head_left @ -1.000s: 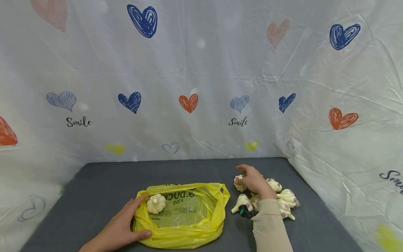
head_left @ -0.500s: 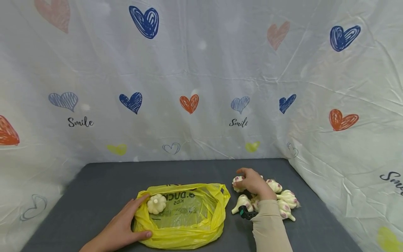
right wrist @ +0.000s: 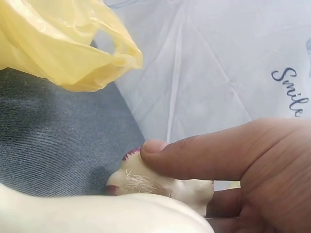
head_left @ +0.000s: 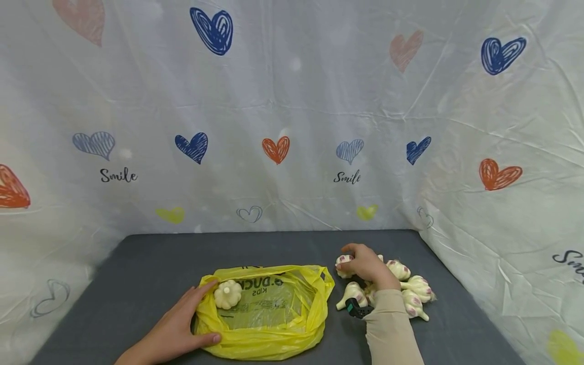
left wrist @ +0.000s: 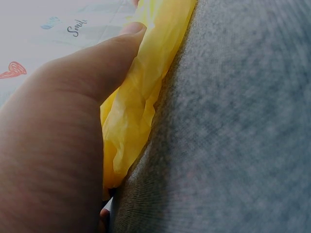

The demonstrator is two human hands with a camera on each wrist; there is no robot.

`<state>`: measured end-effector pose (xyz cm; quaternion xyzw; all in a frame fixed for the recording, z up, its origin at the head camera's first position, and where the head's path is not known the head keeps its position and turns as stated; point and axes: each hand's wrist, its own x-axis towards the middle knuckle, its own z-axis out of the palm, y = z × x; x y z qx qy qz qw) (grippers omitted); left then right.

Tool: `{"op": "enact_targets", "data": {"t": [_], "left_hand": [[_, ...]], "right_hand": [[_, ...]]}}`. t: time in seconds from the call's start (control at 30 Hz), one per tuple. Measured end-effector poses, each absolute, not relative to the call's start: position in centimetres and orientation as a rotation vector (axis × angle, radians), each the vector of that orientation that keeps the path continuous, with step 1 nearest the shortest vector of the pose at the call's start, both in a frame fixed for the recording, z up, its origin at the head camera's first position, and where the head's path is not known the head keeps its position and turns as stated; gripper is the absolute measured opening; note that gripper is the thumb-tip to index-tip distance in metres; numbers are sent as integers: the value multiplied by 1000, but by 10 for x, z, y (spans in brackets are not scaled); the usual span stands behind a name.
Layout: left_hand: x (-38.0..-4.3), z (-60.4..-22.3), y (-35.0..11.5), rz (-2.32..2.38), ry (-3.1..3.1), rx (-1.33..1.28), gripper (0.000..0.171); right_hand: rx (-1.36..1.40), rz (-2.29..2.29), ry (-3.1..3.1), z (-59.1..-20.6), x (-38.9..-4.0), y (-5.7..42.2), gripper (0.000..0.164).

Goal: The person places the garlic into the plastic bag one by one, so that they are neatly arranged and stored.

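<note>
A yellow plastic bag (head_left: 269, 347) lies with its mouth spread wide, and one garlic bulb (head_left: 227, 294) sits inside near its left end. My left hand (head_left: 180, 324) rests against that end, thumb and fingers spread apart along the rim. In the left wrist view its thumb presses the outside of the bag (left wrist: 136, 102). To the right of the bag, my right hand (head_left: 368, 266) grips a garlic bulb (head_left: 343, 265) between thumb and fingers. The right wrist view shows the thumb over this bulb's (right wrist: 138, 179) purple-streaked, rooty end.
Several more garlic bulbs (head_left: 420, 288) are heaped around and under the right forearm. One bulb (head_left: 352, 295) lies closest to the bag, beside the black wrist strap (head_left: 358, 307). Behind the dark grey table (head_left: 150, 258) hangs a white cloth (head_left: 301, 197) printed with hearts.
The gripped garlic bulb has shifted slightly left, toward the bag, with the right hand barely moving. My left hand keeps its place at the bag.
</note>
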<state>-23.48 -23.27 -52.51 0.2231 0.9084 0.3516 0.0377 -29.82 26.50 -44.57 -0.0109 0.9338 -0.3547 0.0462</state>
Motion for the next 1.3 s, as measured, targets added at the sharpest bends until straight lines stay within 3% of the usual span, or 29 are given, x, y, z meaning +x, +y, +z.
{"op": "enact_targets", "data": {"t": [0.73,1.3], "left_hand": [[-237,-523,-234,1068,2765,686,101],[-236,-522,-233,1064,2781,692,103]], "right_hand": [[-126,-1159,2922,-444,-300,261,55],[-263,-1383,2912,-437,-304,236,65]]}}
